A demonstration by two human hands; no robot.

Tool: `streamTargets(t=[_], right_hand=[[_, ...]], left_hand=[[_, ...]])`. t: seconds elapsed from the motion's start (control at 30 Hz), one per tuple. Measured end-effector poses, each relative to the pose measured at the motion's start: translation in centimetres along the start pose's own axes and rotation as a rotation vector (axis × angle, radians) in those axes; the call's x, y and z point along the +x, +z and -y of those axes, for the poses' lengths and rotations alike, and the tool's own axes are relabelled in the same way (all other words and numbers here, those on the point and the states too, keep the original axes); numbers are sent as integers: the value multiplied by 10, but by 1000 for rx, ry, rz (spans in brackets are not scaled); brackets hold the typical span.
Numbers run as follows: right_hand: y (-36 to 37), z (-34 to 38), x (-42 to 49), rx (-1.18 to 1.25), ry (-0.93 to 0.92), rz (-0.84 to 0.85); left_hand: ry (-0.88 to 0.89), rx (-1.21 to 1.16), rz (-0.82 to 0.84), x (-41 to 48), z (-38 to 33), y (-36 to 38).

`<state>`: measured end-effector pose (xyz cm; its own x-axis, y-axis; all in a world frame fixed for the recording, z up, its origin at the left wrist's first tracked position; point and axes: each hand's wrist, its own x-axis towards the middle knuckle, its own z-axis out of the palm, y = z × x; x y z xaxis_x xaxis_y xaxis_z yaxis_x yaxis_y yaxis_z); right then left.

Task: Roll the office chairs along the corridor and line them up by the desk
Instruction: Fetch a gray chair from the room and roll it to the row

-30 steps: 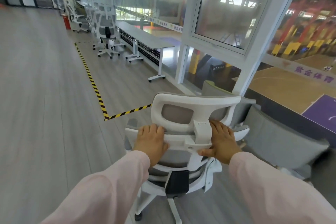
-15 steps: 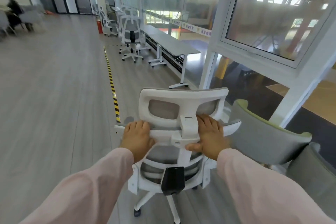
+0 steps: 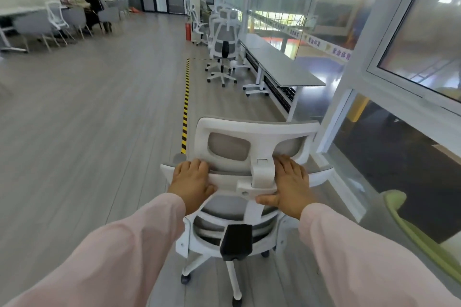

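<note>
- Plainly, the white-framed, grey-mesh office chair (image 3: pixel 257 127) in the lower middle of the frame should handle as a fairly light load on castors. I judge it will pivot readily and wander if pushed unevenly.
- Its frame looks like stiff, hard plastic and the mesh looks soft and yielding. The crossbar at the top of the backrest, under the headrest, is therefore the sound place to take hold.
- The left hand (image 3: pixel 192 179) grips that bar left of the headrest post, fingers curled over its top edge and thumb below.
- The right hand (image 3: pixel 290 182) grips the bar just right of the post, fingers over the top and thumb stretched along the underside.
- The long grey-topped desk on white legs (image 3: pixel 282 67) sits right of centre in the upper half, well apart from the held chair. Other white mesh chairs (image 3: pixel 223 40) stand beside it.
- A yellow-and-black striped floor tape (image 3: pixel 185 107) runs up the middle, and the held chair is just right of its near end.
</note>
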<state>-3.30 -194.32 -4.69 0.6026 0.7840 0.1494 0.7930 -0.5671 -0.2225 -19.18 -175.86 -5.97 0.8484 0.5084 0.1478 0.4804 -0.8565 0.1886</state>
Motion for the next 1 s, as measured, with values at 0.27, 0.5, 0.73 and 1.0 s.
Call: streamTargets(t=[0.27, 0.5, 0.73, 1.0], right_hand=[[23, -39, 177, -22, -15, -35], [40, -57, 339, -23, 23, -15], [58, -99, 489, -17, 13, -43], [74, -164, 675, 4, -39, -41]], left_hand=[[35, -18, -53, 175, 43, 25], [35, -35, -26, 337, 91, 35], [28, -47, -32, 488, 118, 55], [-29, -60, -51, 671, 136, 85]])
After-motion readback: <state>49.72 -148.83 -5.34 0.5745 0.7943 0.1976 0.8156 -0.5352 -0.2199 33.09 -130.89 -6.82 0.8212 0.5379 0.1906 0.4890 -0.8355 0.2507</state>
